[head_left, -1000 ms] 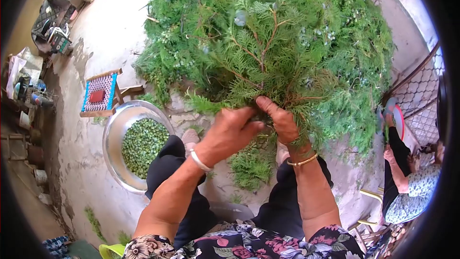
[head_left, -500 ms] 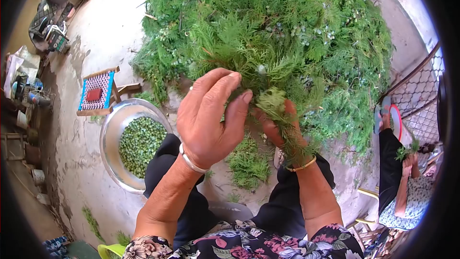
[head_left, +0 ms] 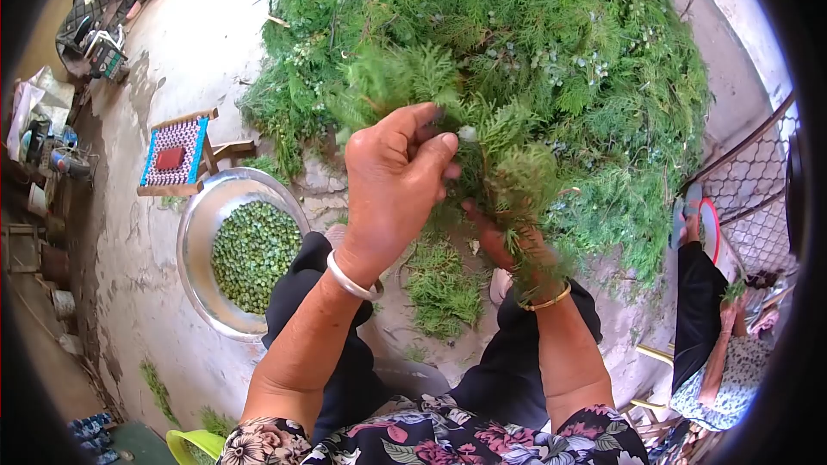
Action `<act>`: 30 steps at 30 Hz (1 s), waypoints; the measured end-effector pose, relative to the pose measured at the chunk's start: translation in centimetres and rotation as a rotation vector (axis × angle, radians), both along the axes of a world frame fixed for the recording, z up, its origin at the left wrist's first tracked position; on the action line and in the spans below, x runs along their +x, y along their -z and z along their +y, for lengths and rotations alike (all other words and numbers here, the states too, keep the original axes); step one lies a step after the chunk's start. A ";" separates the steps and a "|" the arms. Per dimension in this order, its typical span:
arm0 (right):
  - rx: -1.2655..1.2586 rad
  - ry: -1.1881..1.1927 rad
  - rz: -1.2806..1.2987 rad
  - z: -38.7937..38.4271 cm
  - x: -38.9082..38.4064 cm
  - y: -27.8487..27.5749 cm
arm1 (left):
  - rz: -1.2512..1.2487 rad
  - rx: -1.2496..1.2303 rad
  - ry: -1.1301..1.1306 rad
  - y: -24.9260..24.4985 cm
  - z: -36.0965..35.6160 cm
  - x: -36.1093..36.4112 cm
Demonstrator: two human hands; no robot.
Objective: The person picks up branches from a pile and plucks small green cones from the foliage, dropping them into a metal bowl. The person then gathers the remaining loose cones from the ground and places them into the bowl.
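Note:
My left hand (head_left: 398,174), with a silver bangle at the wrist, is closed in a pinch at a leafy green sprig; what lies between its fingertips is too small to name. Beside it, my right hand (head_left: 508,245), with a gold bangle, is wrapped round the stems of a green sprig (head_left: 521,176) that partly covers its fingers. Beyond both hands spreads a large heap of green branches (head_left: 586,60) with pale berries. A small pile of sprigs (head_left: 441,288) lies on the ground between my legs.
To the left stands a metal basin (head_left: 196,241) holding green berries (head_left: 258,254). Behind it is a woven stool (head_left: 172,155) with a red item on top. Another person (head_left: 732,353) sits at the right near a mesh fence (head_left: 758,198). A yellow-green container (head_left: 194,443) is at bottom left.
The thumb and fingers of my left hand have closed from a looser, more spread pose. The sprig in my right hand has shifted slightly right.

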State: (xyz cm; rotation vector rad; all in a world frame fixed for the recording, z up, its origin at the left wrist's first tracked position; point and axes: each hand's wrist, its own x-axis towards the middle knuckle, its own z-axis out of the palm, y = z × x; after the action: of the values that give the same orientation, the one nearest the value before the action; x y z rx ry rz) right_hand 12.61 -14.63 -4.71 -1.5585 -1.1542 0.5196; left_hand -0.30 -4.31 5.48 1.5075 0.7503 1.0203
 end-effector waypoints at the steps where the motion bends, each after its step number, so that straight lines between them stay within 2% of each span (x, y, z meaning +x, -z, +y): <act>1: 0.013 -0.081 0.558 -0.2 -0.2 -1.3 | 0.014 0.019 -0.015 0.2 -0.2 0.1; 2: 0.025 -0.161 1.115 -0.2 -0.2 -2.1 | 0.014 0.018 -0.015 0.1 -0.1 -0.2; 3: 0.023 -0.162 1.115 -0.4 0.1 -2.2 | 0.111 0.134 0.037 0.1 0.1 -0.5; 4: -0.131 -0.209 0.435 -0.6 0.7 -2.3 | 0.209 0.250 0.090 0.0 0.3 -0.7; 5: -0.266 -0.237 -0.249 -0.7 1.1 -2.3 | 0.073 0.151 0.071 0.3 0.1 -0.4; 6: -0.266 -0.235 -0.249 -0.4 1.0 -2.5 | 0.073 0.151 0.073 0.6 0.2 -0.5; 8: 0.251 -0.129 -0.354 0.3 0.7 -2.6 | 0.067 0.220 0.119 1.1 0.4 -0.7; 9: 0.250 -0.129 -0.352 0.2 0.7 -2.0 | 0.069 0.218 0.119 1.1 0.4 -0.8; 11: -0.062 -0.138 0.205 0.0 1.1 -0.7 | 0.166 0.282 0.098 1.0 0.5 -0.8; 12: -0.063 -0.138 0.205 0.0 0.9 -1.2 | 0.166 0.281 0.098 1.0 0.4 -0.8; 14: 0.108 -0.120 -0.240 0.2 0.7 -2.6 | 0.194 0.273 0.038 0.9 0.3 -0.5; 15: 0.107 -0.120 -0.239 0.3 0.9 -2.3 | 0.194 0.272 0.038 1.2 0.3 -0.2; 17: 0.050 -0.132 -0.368 0.2 1.5 -1.3 | 0.110 0.530 -0.122 2.1 0.4 0.4; 18: 0.048 -0.132 -0.368 0.2 1.5 -1.3 | 0.111 0.529 -0.121 2.1 0.4 0.3; 20: -0.025 -0.155 -0.202 0.2 1.5 -1.4 | 0.124 0.492 -0.060 2.1 0.4 0.1; 24: 0.050 -0.174 -0.237 0.2 1.3 -2.3 | 0.139 0.371 -0.109 1.1 -0.2 0.2; 26: -0.187 -0.221 0.593 -0.5 0.7 -2.3 | -0.065 -0.030 -0.025 0.3 -0.6 0.1; 27: -0.189 -0.218 0.594 -1.1 0.8 -2.0 | -0.179 -0.137 0.016 0.8 -0.4 0.3; 28: -0.096 -0.292 0.579 -1.7 1.0 -1.5 | -0.178 -0.141 0.017 0.9 -0.3 0.3; 30: -0.004 -0.364 0.563 -2.2 1.5 -1.8 | -0.533 -0.475 0.063 0.8 0.5 0.3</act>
State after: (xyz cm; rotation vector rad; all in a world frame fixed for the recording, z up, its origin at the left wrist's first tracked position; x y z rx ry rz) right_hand 14.15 -16.83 -2.90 -1.0953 -0.9872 1.1216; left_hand -0.02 -3.85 4.65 0.7956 0.5078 1.0435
